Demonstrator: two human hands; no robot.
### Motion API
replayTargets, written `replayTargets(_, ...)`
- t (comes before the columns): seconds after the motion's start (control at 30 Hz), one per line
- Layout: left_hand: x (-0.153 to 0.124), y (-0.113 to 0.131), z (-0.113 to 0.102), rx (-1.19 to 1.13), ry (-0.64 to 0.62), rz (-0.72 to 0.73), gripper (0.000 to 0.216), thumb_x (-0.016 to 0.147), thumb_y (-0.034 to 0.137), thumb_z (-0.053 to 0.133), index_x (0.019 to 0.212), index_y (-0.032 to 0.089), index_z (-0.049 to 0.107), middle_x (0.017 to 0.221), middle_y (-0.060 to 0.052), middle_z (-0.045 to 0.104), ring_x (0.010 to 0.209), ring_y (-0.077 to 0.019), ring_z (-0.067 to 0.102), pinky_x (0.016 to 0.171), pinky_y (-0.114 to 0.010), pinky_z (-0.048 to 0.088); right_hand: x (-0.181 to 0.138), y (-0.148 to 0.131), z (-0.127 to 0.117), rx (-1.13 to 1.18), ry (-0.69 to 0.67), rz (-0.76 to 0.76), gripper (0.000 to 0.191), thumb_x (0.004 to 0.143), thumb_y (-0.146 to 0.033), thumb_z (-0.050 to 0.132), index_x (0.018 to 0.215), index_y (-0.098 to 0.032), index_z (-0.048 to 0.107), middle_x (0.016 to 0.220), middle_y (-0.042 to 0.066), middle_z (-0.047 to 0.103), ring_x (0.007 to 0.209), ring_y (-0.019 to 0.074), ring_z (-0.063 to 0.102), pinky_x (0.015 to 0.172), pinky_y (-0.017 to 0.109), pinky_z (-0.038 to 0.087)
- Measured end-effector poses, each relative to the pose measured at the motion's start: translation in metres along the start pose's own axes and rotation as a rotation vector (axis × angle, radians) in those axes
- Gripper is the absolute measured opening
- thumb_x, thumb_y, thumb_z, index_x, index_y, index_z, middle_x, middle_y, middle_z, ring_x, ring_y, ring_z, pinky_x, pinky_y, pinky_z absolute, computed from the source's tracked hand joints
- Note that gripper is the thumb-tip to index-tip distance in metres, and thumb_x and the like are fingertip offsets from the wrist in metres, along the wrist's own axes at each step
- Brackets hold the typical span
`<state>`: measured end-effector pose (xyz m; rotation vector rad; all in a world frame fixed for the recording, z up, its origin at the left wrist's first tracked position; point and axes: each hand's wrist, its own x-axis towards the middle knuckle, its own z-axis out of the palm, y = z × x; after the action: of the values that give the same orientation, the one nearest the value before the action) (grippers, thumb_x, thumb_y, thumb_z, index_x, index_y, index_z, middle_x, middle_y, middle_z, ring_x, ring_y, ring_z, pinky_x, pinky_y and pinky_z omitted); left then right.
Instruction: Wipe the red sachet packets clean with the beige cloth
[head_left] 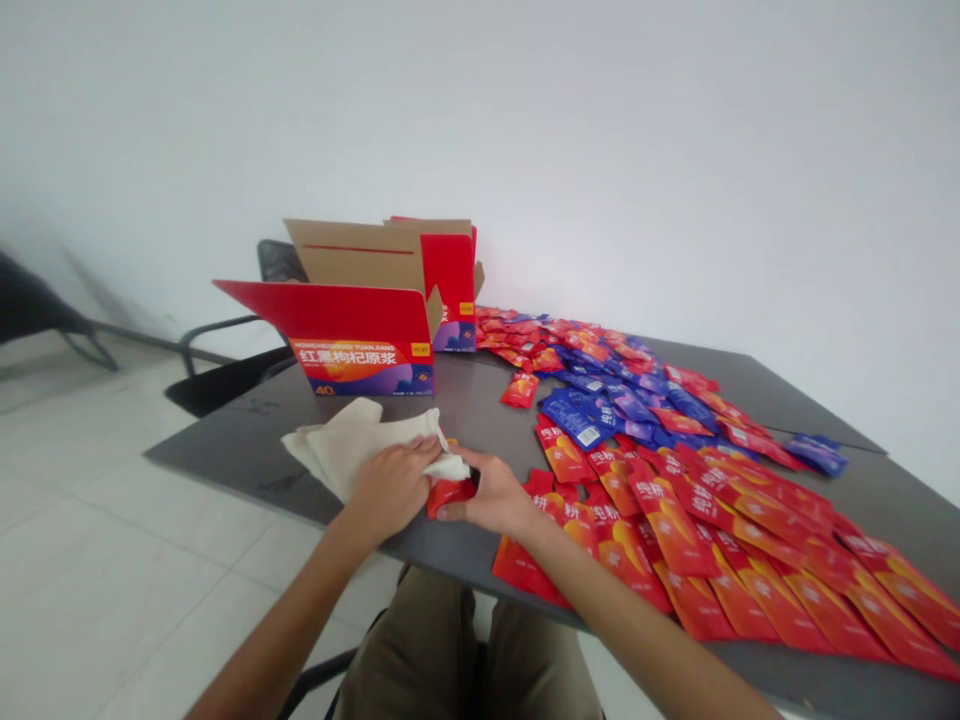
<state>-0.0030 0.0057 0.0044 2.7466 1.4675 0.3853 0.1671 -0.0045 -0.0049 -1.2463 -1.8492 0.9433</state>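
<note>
My left hand [391, 485] lies closed over a beige cloth [352, 445] near the table's front edge and presses it against a red sachet [450, 493]. My right hand [491, 495] grips that same red sachet from the right, thumb and fingers pinched on it. The sachet sits between both hands and is partly wrapped by the cloth. Just right of my right hand begins a large spread of red sachets [720, 560].
An open red cardboard box [360, 345] stands at the table's far left, a second one [450, 285] behind it. Blue sachets [600, 405] lie mixed with red ones further back. The grey table [247, 450] ends near my legs. A black chair [225, 375] stands left.
</note>
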Motion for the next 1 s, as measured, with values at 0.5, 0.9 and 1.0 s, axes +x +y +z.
replayTargets(0.5, -0.003, 0.005, 0.005, -0.003, 0.027, 0.046, 0.055, 0.074, 0.003, 0.040, 0.127, 0.007, 0.055, 0.134, -0.016, 0.055, 0.126, -0.0234, 0.051, 0.107, -0.040, 0.038, 0.000, 0.000, 0.001, 0.014, 0.025, -0.015, 0.068, 0.051, -0.026, 0.079, 0.117, -0.021, 0.063, 0.108, 0.000, 0.069, 0.099, 0.0228, 0.064, 0.091, 0.035, 0.048)
replayTargets(0.9, 0.000, 0.006, 0.003, 0.012, 0.009, 0.047, 0.057, 0.073, 0.002, 0.039, 0.127, 0.008, 0.056, 0.135, -0.015, 0.055, 0.127, -0.0222, 0.049, 0.108, -0.038, 0.037, 0.000, 0.001, 0.002, 0.019, 0.017, 0.045, 0.079, 0.048, -0.026, 0.082, 0.124, -0.020, 0.059, 0.109, 0.001, 0.070, 0.099, 0.0244, 0.064, 0.093, 0.037, 0.048)
replayTargets(1.0, -0.012, 0.013, 0.005, -0.022, 0.009, 0.126, 0.059, 0.072, 0.001, 0.040, 0.128, 0.012, 0.055, 0.138, -0.011, 0.052, 0.130, -0.0197, 0.045, 0.110, -0.038, 0.034, 0.000, 0.002, 0.003, 0.025, -0.005, -0.014, 0.068, 0.051, -0.023, 0.079, 0.117, -0.022, 0.063, 0.097, -0.002, 0.071, 0.087, 0.0218, 0.066, 0.079, 0.032, 0.052)
